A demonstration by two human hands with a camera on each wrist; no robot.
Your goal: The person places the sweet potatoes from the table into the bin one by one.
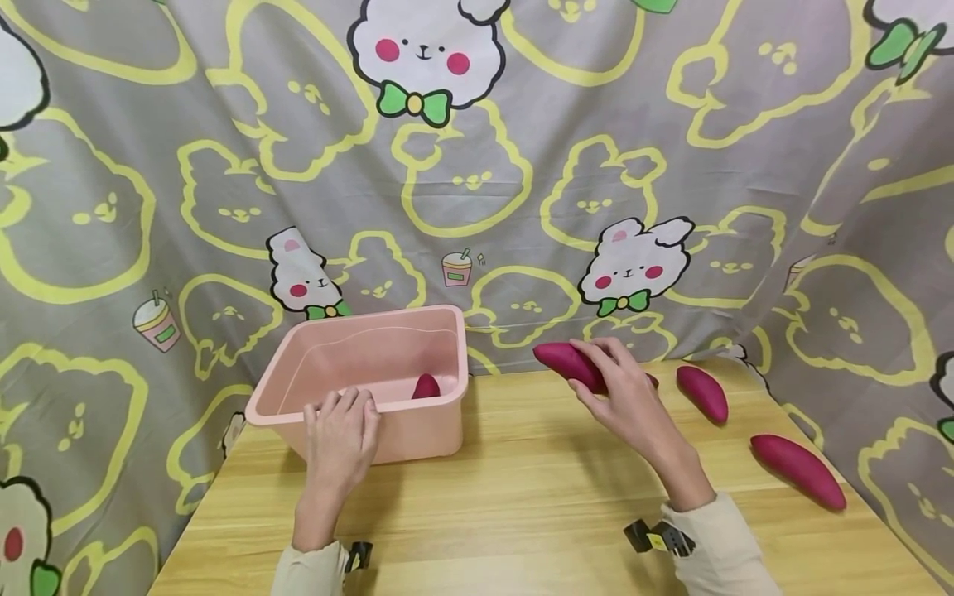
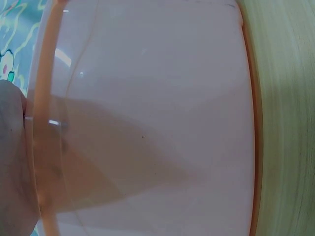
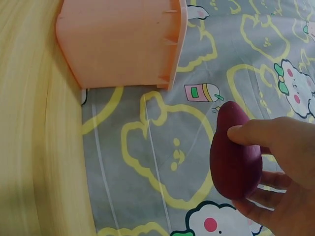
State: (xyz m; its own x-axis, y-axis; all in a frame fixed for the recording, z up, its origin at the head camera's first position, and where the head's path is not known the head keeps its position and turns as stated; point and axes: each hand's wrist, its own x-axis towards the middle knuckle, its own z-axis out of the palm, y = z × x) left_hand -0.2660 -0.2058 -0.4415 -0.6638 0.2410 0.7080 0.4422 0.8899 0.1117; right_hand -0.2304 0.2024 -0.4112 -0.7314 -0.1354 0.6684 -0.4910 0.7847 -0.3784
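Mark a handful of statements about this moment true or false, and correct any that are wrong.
1. The left hand grips the near rim of the pink bin. True.
2. The right hand holds a purple sweet potato. True.
3. The held sweet potato is inside the bin. False: in the head view it is to the right of the bin.
4. The bin is empty. False: another sweet potato is in it.
5. A long sweet potato lies on the wooden table. True.
6. The backdrop is plain white. False: it is grey with cartoon figures.
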